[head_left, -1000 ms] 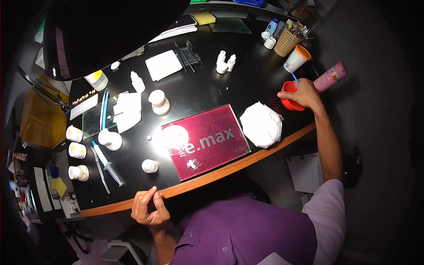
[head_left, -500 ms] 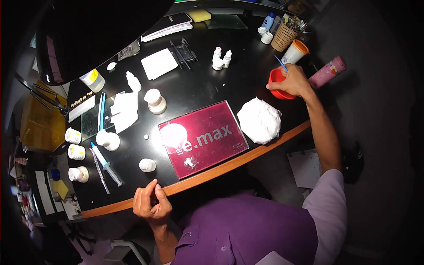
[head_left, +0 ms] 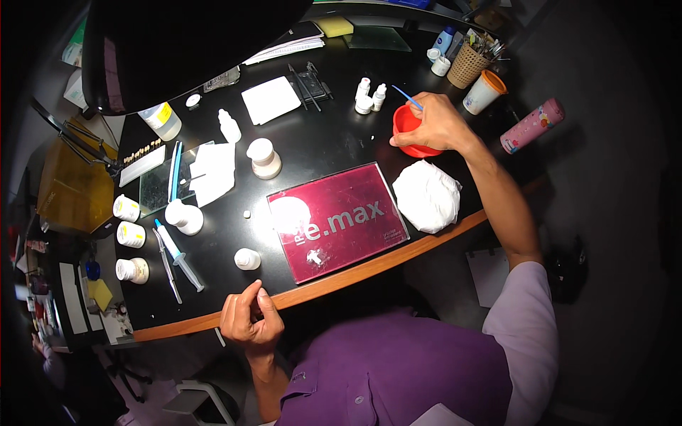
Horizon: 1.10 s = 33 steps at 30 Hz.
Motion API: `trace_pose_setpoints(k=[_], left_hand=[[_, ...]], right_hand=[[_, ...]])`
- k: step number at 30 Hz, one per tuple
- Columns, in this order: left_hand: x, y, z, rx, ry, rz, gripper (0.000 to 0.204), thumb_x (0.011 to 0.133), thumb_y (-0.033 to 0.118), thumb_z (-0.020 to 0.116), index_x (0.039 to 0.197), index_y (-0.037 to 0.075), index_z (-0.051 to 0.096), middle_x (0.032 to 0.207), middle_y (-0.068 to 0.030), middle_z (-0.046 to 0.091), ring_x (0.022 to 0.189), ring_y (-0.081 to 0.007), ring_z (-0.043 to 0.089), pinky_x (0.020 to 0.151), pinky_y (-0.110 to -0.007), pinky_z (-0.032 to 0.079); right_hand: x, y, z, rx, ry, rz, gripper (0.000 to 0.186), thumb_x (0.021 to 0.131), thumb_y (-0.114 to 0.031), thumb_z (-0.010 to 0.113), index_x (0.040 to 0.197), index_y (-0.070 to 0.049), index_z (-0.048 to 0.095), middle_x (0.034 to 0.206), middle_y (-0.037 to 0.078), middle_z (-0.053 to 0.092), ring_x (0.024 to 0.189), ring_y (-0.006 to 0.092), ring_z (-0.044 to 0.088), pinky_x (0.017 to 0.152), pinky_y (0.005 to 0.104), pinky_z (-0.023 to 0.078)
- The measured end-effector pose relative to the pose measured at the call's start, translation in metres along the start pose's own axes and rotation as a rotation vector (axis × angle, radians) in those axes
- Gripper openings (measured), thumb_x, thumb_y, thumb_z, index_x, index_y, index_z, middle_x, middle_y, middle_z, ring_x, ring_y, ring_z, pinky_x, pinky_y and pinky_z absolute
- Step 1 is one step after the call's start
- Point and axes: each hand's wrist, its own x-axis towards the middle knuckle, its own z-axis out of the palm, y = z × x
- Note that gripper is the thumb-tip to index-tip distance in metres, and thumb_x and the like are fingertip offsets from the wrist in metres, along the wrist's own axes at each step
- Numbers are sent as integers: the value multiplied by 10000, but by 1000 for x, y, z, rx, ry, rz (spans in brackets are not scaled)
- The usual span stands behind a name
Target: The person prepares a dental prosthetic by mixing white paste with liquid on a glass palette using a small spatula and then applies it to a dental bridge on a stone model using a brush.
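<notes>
My right hand grips the rim of a red cup with thumb and fingers, over the right side of the desk. A thin blue stick pokes out beside its index finger; the stick's lower end is hidden. My left hand hovers at the desk's front edge, fingers curled and thumb close to the index tip; anything pinched there is too small to make out. Just beyond it stands a small white bottle. A dark red glass slab lies between the hands, with a crumpled white tissue wad to its right.
White jars, a syringe and tweezers occupy the left side. Farther back are a white pad and small bottles. A pink flask, an orange-rimmed cup and a woven brush holder stand at right.
My right hand has brought the red cup leftward, away from the orange-rimmed cup and closer to the tissue wad. The whole view has shifted slightly; my left hand keeps its curled pose.
</notes>
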Motion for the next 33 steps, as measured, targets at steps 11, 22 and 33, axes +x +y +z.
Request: trace_pose_setpoints(k=[11, 22, 33], left_hand=[[2, 2, 0, -8, -7, -1, 148, 865, -30, 704, 984, 14, 780, 657, -43, 570, 548, -138, 494, 510, -291, 341], [0, 3, 2, -6, -25, -13, 147, 878, -26, 704, 990, 19, 787, 667, -29, 567, 549, -128, 462, 516, -293, 319], [-1, 0, -3, -33, -36, -13, 159, 867, -31, 705, 993, 21, 787, 670, -30, 570, 551, -127, 480, 513, -288, 332]], right_hand=[[2, -19, 18, 21, 23, -105, 666, 618, -476, 988, 608, -9, 513, 610, 130, 606, 576, 269, 621, 607, 444, 534], [3, -13, 2, 174, 218, -73, 719, 1063, -568, 581, 678, 39, 555, 571, 167, 490, 553, 296, 519, 594, 486, 406], [-25, 2, -11, 104, 159, 125, 210, 932, -150, 624, 1003, 48, 624, 899, 245, 711, 868, 371, 712, 794, 464, 542]])
